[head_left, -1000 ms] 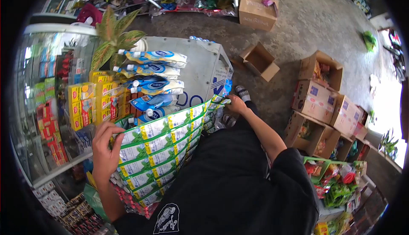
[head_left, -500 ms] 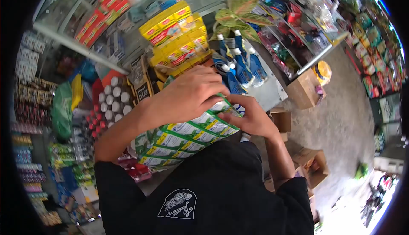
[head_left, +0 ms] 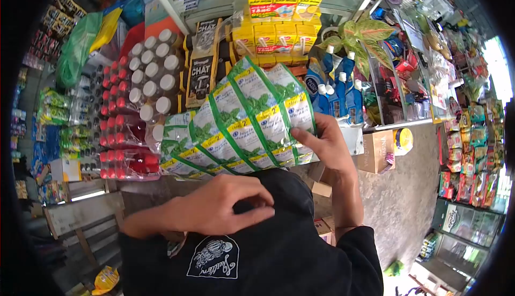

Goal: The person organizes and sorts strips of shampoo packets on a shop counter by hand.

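A large green and white package with a leaf print (head_left: pixel 236 119) lies tilted in front of my body. My right hand (head_left: pixel 324 143) grips its right edge, the thumb on top of the plastic. My left hand (head_left: pixel 233 205) is apart from the package, just below its lower edge and over the black shirt. Its fingers are curved, with a gap between thumb and fingers and nothing between them. Behind the package stand yellow boxes (head_left: pixel 284 44), black CHAT packets (head_left: pixel 201 78) and blue bottles with white caps (head_left: pixel 343 94).
White-capped bottles (head_left: pixel 152 70) and red-capped bottles (head_left: pixel 115 124) stand to the left. A leafy plant (head_left: pixel 362 38) is behind the blue bottles. A cardboard box (head_left: pixel 376 154) sits at the right, beside a yellow tub (head_left: pixel 403 141). Glass cases line the back.
My left hand has left the package and moved down toward my body. The package now lies more spread out to the left, still held by my right hand. The view has turned.
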{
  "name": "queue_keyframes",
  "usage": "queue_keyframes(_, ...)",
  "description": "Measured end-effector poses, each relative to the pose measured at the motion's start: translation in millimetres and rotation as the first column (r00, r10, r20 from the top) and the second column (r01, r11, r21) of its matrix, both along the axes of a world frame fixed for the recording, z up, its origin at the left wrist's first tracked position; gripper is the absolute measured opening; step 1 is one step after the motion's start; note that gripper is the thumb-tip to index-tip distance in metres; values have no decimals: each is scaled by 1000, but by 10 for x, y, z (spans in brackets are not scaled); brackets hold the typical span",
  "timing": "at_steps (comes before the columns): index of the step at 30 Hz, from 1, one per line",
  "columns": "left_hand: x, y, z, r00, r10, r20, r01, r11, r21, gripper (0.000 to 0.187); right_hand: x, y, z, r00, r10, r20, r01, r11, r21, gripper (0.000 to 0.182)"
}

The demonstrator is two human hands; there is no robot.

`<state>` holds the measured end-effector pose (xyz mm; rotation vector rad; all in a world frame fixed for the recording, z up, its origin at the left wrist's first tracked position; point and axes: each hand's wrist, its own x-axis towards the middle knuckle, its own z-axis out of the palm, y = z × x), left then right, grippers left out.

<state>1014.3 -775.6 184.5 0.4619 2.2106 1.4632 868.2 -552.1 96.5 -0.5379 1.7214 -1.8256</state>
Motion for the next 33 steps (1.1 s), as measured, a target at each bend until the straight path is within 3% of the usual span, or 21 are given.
queue_keyframes(3, 85, 185, -499, 904, 357, -237, -357, 933, 46, 31, -138, -101, -59, 999, 8, 41, -11, 997, 72, 24)
queue_keyframes(4, 49, 206, -619, 806, 393, -442, -438, 899, -1, 35, -163, -151, -69, 999, -1, 40, -1, 998, 68, 25)
queue_keyframes(7, 2, 294, -884, 696, 575, -430, -613, 788, 60, 35, -283, -267, -151, 999, 38, 26, -39, 998, 42, 27)
queue_keyframes(11, -110, 352, -1181, 572, 695, -436, -733, 671, 109, 32, -361, -340, -180, 996, 75, -44, -71, 993, 96, 27)
queue_keyframes(12, -171, 356, -1239, 487, 726, -485, -782, 610, 128, 25, -382, -352, -162, 996, 77, -54, -70, 991, 113, 27)
queue_keyframes(17, -346, 365, -1385, 285, 706, -648, -843, 507, 182, 12, -417, -369, -142, 993, 85, -76, -77, 991, 105, 25)
queue_keyframes(26, -295, 505, -1360, 165, 784, -598, -883, 388, 265, 13, -363, -372, -210, 996, 43, -76, -41, 999, 34, 23)
queue_keyframes(29, -42, 538, -1209, 149, 737, -659, -880, 403, 252, 13, -370, -361, -248, 997, 35, -72, -33, 999, 31, 24)
queue_keyframes(32, 642, 513, -1366, -283, 562, -777, -921, 68, 384, 21, -357, -368, -223, 997, 31, -65, -29, 999, 32, 25)
queue_keyframes(33, 747, 428, -1467, -443, 619, -649, -873, -134, 468, 29, -358, -386, -211, 998, 36, -58, -35, 999, 23, 26)
